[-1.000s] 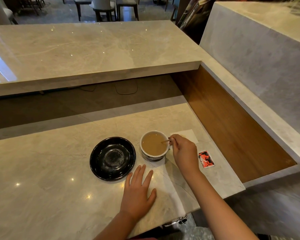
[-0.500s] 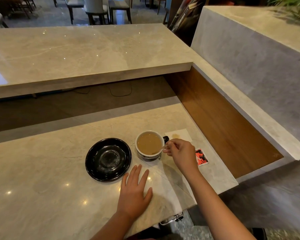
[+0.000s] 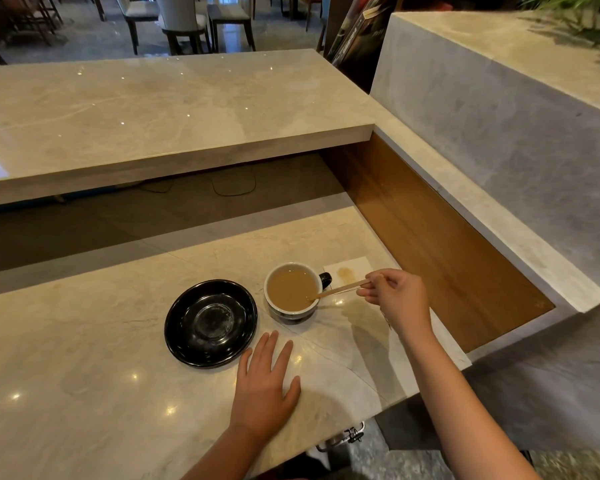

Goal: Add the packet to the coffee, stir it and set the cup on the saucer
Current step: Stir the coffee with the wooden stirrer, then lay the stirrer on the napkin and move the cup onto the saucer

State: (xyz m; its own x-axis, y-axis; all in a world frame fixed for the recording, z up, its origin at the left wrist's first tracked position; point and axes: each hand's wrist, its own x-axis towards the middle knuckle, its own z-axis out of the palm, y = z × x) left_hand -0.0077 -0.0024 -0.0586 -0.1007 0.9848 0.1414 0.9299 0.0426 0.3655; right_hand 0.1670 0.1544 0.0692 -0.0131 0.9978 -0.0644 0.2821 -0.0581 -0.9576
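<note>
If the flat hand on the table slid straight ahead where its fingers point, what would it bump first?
Probably the cup. The left hand lies flat, fingers pointing up the table, slightly right. The saucer sits just left of that line, so it might graze its edge; depth is hard to judge.

Counter: pale marble worktop, glossy, dotted with ceiling-light reflections.
Upper ledge: matching marble shelf overhanging a dark recess.
Right side: wood panel under a grey marble wall.
Beyond: dining chairs on shiny floor.
</note>
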